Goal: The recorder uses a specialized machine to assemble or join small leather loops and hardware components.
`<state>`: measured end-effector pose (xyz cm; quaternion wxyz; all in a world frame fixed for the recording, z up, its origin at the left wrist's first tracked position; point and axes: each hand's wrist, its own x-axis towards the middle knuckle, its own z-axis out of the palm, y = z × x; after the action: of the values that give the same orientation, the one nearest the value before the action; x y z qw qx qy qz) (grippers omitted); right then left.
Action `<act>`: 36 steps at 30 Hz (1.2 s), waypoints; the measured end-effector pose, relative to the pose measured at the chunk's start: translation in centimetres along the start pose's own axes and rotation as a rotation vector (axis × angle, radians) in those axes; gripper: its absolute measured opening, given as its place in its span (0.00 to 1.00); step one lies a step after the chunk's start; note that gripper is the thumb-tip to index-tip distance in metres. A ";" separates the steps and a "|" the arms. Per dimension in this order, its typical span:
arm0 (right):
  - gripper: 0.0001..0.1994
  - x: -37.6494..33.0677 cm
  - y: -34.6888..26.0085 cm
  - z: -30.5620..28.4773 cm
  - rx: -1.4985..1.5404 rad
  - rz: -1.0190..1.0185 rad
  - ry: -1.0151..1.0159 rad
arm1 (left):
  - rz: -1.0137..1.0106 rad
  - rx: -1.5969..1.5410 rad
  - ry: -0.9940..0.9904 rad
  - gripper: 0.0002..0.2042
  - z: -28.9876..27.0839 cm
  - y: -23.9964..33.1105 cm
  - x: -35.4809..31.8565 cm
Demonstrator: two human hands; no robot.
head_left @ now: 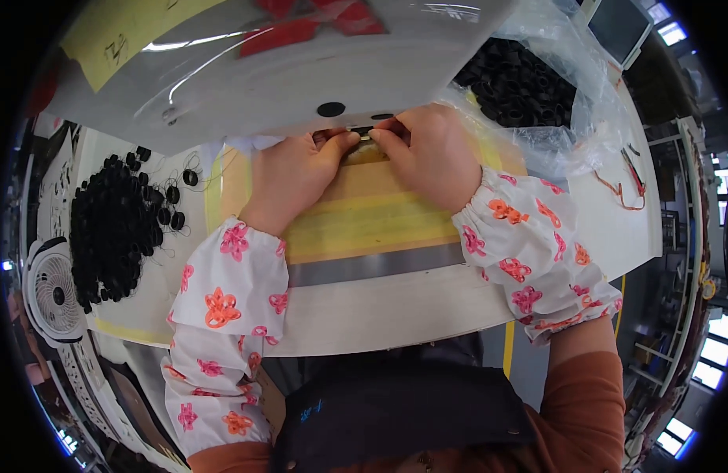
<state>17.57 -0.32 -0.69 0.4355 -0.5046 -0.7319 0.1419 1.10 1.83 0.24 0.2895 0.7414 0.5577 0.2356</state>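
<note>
My left hand (295, 172) and my right hand (425, 151) meet under the lower edge of a grey machine housing (246, 87). Thumb and fingers of each are pinched together on a small dark piece (364, 130), whose kind is too small to make out. Both hands are closed, with the fingertips partly hidden behind the thumbs. Beneath them lies a work surface covered with yellow and tan tape (356, 213). White sleeve covers with pink and orange flowers reach over both forearms.
To the left lies a heap of black rings with thin wires (112, 229), beside a white fan (57, 288). At the far right sits a clear plastic bag (592, 110) with several black ring-shaped parts (529, 87). Red-handled snips (633, 173) lie near the right table edge.
</note>
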 end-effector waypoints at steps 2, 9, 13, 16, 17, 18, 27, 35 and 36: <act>0.05 0.1 -0.1 0.0 -0.041 0.021 -0.011 | -0.045 0.050 -0.021 0.13 0.0 -0.1 0.1; 0.06 0.4 -0.5 0.0 -0.026 0.076 -0.061 | 0.047 -0.035 0.015 0.14 -0.1 -1.0 -0.1; 0.06 0.3 -0.4 0.2 -0.086 0.097 -0.066 | 0.041 -0.076 0.025 0.17 0.3 -1.3 -0.1; 0.06 0.3 0.1 -0.1 -0.049 0.128 -0.069 | -0.027 -0.026 -0.020 0.17 0.3 -0.3 0.0; 0.06 0.4 -0.1 -0.4 -0.036 0.132 -0.068 | -0.024 -0.023 -0.016 0.17 -0.1 0.1 -0.2; 0.06 0.6 -0.5 -0.5 -0.035 0.128 -0.065 | -0.029 -0.033 0.011 0.15 -0.4 0.5 -0.5; 0.07 0.4 0.8 -0.4 0.009 0.140 -0.033 | -0.011 -0.105 0.049 0.13 1.3 -0.5 0.6; 0.09 0.9 0.2 -0.5 -0.041 0.158 -0.073 | 0.189 0.073 0.217 0.18 1.0 -2.2 0.3; 0.10 0.7 0.5 -0.4 -0.035 0.168 -0.088 | 0.232 0.104 0.270 0.17 1.3 -2.3 0.0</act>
<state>18.08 0.44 -0.43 0.3807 -0.5650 -0.7078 0.1869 0.40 2.09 -2.30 0.1443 0.7764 0.5136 0.3355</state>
